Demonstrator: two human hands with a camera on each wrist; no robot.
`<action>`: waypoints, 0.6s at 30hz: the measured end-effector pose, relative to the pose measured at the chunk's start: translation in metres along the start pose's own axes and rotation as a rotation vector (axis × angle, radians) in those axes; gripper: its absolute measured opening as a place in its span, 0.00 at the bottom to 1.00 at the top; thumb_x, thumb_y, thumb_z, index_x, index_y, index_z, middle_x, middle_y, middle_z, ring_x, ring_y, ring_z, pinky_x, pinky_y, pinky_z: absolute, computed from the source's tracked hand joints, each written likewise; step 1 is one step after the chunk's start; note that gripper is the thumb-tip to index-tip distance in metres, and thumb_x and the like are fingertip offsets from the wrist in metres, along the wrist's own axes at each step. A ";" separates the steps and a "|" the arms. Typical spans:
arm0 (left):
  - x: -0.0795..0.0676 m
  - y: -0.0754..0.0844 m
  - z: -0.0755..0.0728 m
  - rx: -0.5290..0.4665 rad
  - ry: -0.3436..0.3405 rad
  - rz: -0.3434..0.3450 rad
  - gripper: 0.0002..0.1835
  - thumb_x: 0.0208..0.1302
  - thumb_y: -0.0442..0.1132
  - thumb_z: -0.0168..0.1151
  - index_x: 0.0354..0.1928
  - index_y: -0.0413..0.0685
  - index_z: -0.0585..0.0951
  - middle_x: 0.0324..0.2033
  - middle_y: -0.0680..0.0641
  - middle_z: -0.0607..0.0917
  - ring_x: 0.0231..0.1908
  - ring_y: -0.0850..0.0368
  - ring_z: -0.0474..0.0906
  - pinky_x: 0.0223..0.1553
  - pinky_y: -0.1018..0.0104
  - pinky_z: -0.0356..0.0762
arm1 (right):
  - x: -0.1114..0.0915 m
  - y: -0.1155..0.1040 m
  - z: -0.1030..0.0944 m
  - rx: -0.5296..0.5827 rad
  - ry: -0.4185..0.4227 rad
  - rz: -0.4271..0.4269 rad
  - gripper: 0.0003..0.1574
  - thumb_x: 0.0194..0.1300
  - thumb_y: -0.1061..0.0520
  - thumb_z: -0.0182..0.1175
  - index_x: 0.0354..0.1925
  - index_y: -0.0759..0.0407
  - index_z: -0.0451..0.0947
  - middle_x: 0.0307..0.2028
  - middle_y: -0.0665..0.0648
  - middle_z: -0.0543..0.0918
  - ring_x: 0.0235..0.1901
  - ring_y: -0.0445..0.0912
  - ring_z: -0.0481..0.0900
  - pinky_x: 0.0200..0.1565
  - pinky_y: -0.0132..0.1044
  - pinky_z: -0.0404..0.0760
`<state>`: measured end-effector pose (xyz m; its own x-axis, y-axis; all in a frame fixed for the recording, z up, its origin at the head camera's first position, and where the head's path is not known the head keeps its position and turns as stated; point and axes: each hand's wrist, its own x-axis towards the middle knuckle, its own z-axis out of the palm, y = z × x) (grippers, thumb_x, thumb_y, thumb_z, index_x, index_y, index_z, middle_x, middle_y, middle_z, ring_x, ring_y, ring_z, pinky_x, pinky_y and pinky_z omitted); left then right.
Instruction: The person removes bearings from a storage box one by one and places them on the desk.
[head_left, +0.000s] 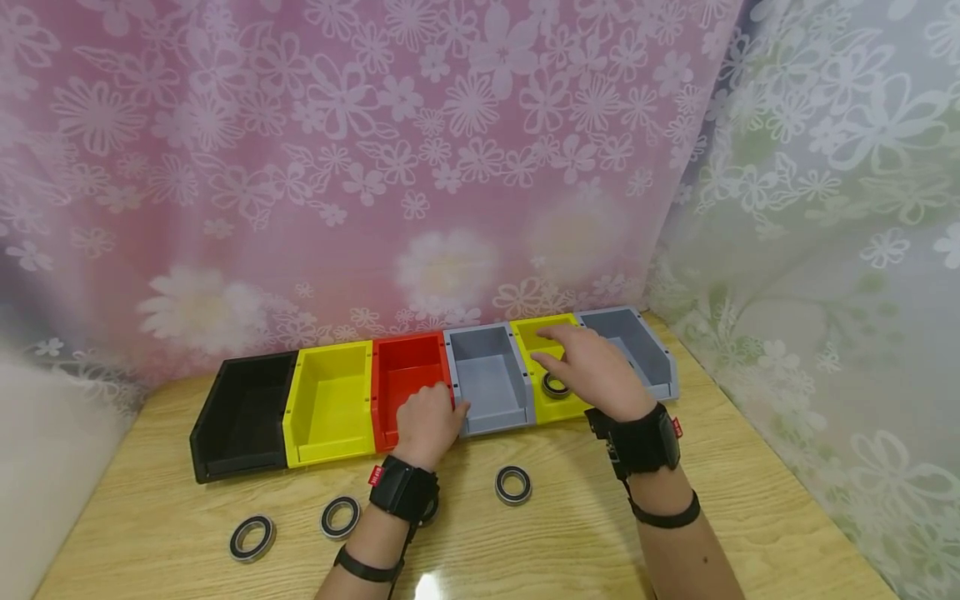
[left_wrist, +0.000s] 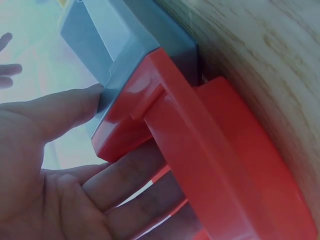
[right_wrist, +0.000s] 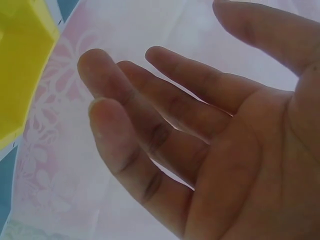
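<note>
My left hand [head_left: 427,423] grips the adjoining side walls of the red bin [left_wrist: 200,150] and the left grey bin [left_wrist: 130,35]. Its thumb lies against the grey side, and the fingers reach into the red bin. My right hand [head_left: 596,371], fingers spread and slightly bent, hovers over the right yellow bin [head_left: 536,327] with nothing in its grasp. A ball bearing [head_left: 556,384] sits at the front of that yellow bin, just below the hand. In the right wrist view the palm and fingers [right_wrist: 165,135] are bare.
On the wooden table [head_left: 585,517] lie bearings: one at left [head_left: 252,537], another bearing [head_left: 340,517] beside the left forearm, a third bearing [head_left: 513,485] right of it, and one partly hidden under the left wrist. A black bin [head_left: 243,417], left yellow bin [head_left: 330,408] and right grey bin [head_left: 630,333] complete the row.
</note>
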<state>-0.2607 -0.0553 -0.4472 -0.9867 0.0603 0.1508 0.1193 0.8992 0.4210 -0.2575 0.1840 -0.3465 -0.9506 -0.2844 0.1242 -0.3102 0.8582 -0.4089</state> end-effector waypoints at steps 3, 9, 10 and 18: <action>0.000 0.000 0.000 0.001 0.000 0.002 0.22 0.62 0.49 0.76 0.23 0.45 0.75 0.13 0.49 0.68 0.16 0.53 0.69 0.19 0.62 0.67 | 0.001 0.006 0.000 0.005 -0.003 0.015 0.30 0.77 0.46 0.59 0.69 0.60 0.74 0.61 0.63 0.82 0.40 0.51 0.85 0.41 0.47 0.83; -0.002 -0.001 -0.002 0.012 0.011 0.011 0.22 0.62 0.49 0.75 0.24 0.44 0.75 0.13 0.49 0.69 0.16 0.52 0.69 0.19 0.61 0.69 | 0.004 0.014 0.000 0.006 -0.009 0.027 0.30 0.78 0.48 0.57 0.69 0.63 0.74 0.62 0.66 0.81 0.46 0.56 0.85 0.48 0.53 0.83; -0.001 -0.001 -0.002 0.013 0.011 0.012 0.22 0.62 0.49 0.75 0.24 0.44 0.75 0.13 0.49 0.69 0.16 0.52 0.69 0.19 0.61 0.69 | 0.004 0.016 0.000 0.004 -0.012 0.028 0.30 0.79 0.48 0.57 0.69 0.64 0.74 0.62 0.66 0.80 0.47 0.57 0.85 0.50 0.54 0.82; -0.001 0.001 -0.001 -0.005 0.001 0.012 0.21 0.63 0.48 0.75 0.25 0.43 0.76 0.14 0.48 0.70 0.17 0.52 0.70 0.19 0.61 0.69 | 0.008 0.029 0.000 -0.003 -0.035 0.061 0.30 0.79 0.48 0.56 0.69 0.63 0.73 0.64 0.67 0.78 0.60 0.64 0.79 0.57 0.60 0.77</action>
<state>-0.2594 -0.0550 -0.4460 -0.9851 0.0709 0.1570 0.1320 0.8962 0.4236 -0.2739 0.2065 -0.3575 -0.9669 -0.2460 0.0674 -0.2515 0.8757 -0.4121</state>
